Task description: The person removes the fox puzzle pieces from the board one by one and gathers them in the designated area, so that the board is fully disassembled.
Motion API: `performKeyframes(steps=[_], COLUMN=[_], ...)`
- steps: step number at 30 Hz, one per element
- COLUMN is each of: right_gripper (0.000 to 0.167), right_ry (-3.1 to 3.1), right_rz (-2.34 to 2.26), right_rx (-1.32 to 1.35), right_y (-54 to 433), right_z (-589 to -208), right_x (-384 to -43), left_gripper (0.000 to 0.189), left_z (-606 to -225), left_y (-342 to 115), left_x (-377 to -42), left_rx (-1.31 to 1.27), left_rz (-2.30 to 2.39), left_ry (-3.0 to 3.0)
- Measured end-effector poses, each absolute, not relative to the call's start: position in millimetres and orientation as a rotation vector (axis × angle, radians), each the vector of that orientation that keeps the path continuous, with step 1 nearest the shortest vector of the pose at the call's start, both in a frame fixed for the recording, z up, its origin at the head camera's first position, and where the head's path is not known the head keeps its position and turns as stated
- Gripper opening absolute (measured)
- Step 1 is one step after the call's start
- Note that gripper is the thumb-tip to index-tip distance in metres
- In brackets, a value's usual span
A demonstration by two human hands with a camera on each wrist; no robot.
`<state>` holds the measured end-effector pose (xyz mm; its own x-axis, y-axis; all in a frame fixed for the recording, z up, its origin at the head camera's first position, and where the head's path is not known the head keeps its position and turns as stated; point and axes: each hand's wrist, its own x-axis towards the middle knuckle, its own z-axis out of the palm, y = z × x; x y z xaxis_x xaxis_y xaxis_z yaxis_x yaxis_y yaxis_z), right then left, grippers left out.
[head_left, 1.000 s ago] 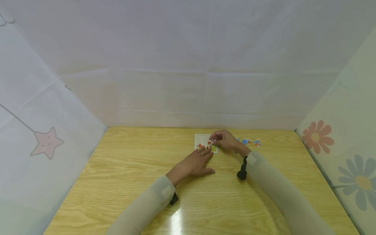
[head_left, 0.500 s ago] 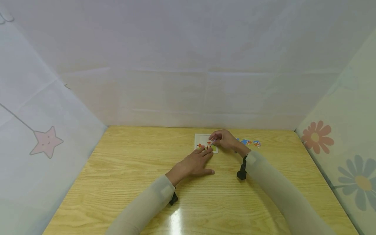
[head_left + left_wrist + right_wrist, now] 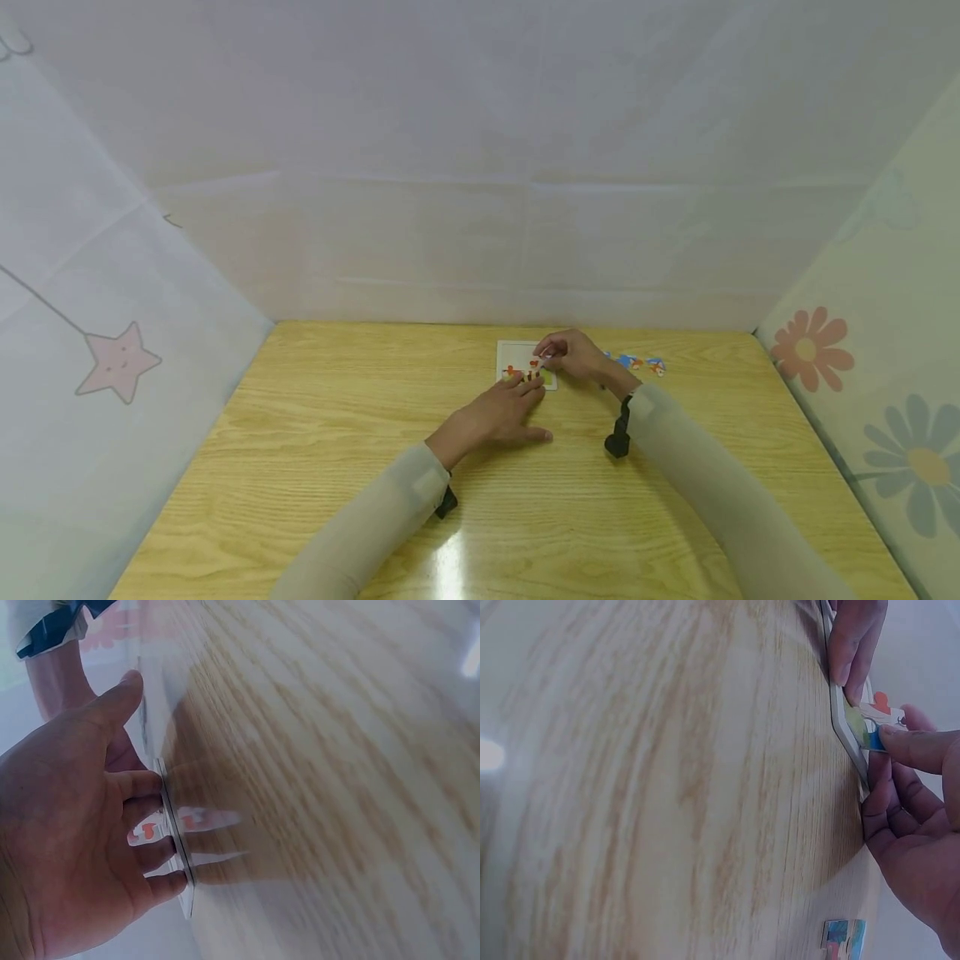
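Note:
A small white-framed jigsaw puzzle board (image 3: 517, 344) lies near the far edge of the table, partly filled with red, green and white picture pieces. My left hand (image 3: 498, 414) rests flat, its fingers spread over the near side of the board; in the left wrist view the fingertips (image 3: 176, 881) touch the frame. My right hand (image 3: 577, 355) pinches a jigsaw piece (image 3: 885, 717) between thumb and fingers over the board's right part. That piece is tilted and shows white, red and blue. The fingers hide part of the board.
Several loose blue and orange jigsaw pieces (image 3: 633, 363) lie on the wooden table (image 3: 337, 400) to the right of the board, beyond my right wrist. White cloth (image 3: 405, 250) hangs at the back, and printed cloth panels stand at both sides.

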<state>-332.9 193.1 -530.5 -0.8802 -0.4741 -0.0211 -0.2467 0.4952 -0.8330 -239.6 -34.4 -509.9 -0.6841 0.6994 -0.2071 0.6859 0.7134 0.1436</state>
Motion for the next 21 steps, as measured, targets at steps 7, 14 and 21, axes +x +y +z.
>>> performKeyframes(steps=[7,14,21], right_gripper=[0.022,0.022,0.023], right_ry=[2.479,2.482,2.516], right_rz=[-1.357,-1.356,-1.335], right_rx=[-0.610,-0.609,-0.551], right_y=[194.1,192.8,190.6], right_z=[-528.5,-528.2,-525.6], right_x=[-331.4,-331.4,-333.7], left_gripper=[0.088,0.089,0.087], left_z=[-508.3,-507.1,-507.2], left_y=[-32.6,-32.1,-31.3], left_x=[-238.9,-238.7,-238.9], left_rx=[1.071,1.051,1.047], left_rz=[0.090,0.106,0.104], left_ry=[2.666,2.660,2.672])
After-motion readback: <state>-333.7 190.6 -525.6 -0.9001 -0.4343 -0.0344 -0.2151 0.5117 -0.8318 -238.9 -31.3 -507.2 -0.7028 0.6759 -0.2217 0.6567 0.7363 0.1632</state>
